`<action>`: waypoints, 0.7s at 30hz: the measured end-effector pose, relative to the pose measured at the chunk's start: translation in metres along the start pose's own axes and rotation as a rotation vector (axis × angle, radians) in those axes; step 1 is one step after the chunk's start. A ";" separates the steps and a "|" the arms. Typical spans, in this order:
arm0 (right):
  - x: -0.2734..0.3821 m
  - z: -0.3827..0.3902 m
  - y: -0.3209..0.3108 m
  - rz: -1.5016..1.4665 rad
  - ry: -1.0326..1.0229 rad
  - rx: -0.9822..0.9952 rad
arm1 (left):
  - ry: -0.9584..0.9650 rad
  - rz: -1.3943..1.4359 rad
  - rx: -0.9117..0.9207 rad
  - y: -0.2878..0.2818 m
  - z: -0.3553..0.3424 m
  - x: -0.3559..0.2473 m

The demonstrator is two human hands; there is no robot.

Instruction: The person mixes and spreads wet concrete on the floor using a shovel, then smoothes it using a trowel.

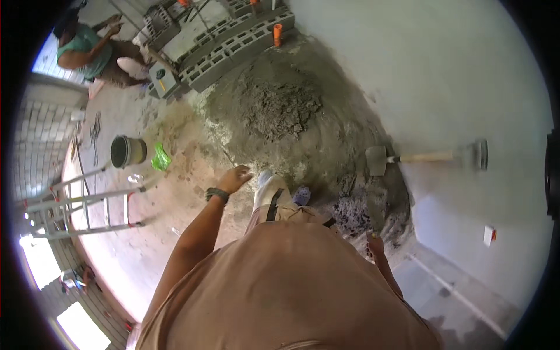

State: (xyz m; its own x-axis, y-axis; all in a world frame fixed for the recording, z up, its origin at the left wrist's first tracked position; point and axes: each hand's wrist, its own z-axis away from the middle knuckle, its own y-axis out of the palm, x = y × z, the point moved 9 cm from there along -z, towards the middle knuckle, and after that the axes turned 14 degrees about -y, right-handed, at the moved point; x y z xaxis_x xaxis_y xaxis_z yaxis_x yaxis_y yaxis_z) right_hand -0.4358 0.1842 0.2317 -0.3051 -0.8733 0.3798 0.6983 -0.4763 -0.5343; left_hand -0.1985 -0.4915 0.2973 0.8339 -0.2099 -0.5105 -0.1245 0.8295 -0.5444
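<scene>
My left hand (238, 178), with a dark band on its wrist, hangs over the floor beside my left leg. Its fingers are loosely stretched and nothing shows in them. Low on the right, my right hand (374, 245) is closed, partly hidden by my shirt. From it a grey blade reaches forward, which looks like a trowel (377, 214); its handle is covered by the hand. The blade lies over wet grey mortar (350, 213) by my right foot. Ahead of me is a rough heap of mortar (280, 105) on the floor.
A shovel (429, 157) leans against the plastered wall (455, 76) on the right. Hollow blocks (233, 49) and an orange pipe (277, 35) stand ahead. Leftward are a bucket (137, 151), a green bag (160, 157), a ladder (87, 204) and another person (96, 52).
</scene>
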 end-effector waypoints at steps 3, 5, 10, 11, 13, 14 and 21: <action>-0.081 0.026 0.019 -0.142 0.110 0.018 | -0.024 0.118 -0.084 -0.046 0.034 0.074; -0.097 0.036 0.037 -0.200 0.170 0.024 | -0.116 0.141 -0.153 -0.071 0.068 0.124; -0.052 0.023 0.091 0.206 0.522 0.537 | -0.299 0.229 -0.199 -0.111 0.159 0.251; -0.070 0.032 0.097 0.505 0.866 0.993 | -0.333 0.265 -0.169 -0.112 0.155 0.263; -0.001 -0.007 0.110 -0.007 0.080 0.039 | -0.419 0.312 -0.211 -0.124 0.192 0.324; 0.032 0.004 0.126 -0.057 0.070 0.026 | -0.402 0.373 -0.239 -0.130 0.212 0.351; 0.321 0.131 0.224 0.003 -0.281 0.145 | -0.710 0.581 -0.289 -0.126 0.349 0.565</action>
State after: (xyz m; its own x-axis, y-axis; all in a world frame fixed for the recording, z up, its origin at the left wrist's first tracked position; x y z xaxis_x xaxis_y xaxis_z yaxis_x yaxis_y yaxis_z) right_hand -0.2925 -0.1891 0.3329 -0.1257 -0.8028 0.5829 0.7901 -0.4364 -0.4305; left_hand 0.4759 -0.5343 0.3097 0.7195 0.6347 -0.2818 -0.6694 0.5257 -0.5250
